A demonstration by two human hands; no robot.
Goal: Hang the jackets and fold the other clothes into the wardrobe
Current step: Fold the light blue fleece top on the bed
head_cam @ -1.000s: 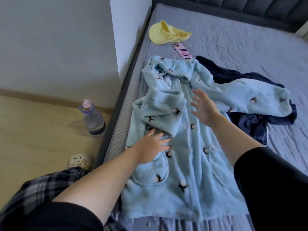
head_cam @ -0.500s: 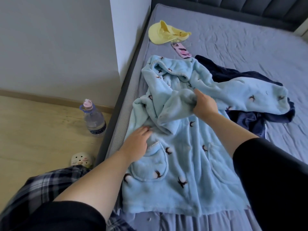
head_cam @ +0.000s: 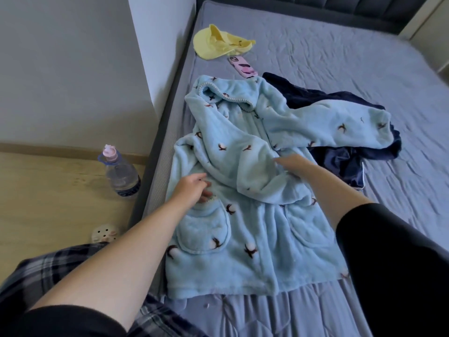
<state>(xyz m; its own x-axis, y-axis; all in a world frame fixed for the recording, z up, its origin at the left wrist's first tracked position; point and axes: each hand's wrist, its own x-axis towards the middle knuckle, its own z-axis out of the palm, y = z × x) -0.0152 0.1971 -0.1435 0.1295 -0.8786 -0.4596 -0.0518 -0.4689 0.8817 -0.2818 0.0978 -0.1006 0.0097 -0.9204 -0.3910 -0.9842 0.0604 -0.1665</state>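
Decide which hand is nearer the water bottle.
Left. The left hand lies on the robe by the bed's edge beside the bottle; the right hand is further across the robe.

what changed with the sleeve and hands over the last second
The right hand took hold of the blue fleece top's left sleeve and folded it across the chest. The left hand slid left to the pocket edge. Cap, phone, bottle stayed put.

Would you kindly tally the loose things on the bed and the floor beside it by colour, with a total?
Light blue: 1, the fleece jacket
Dark navy: 1, the garment partly under the jacket
Yellow: 1, the cap
Pink: 1, the phone
Clear: 1, the water bottle on the floor
White: 1, the small perforated object on the floor
Total: 6
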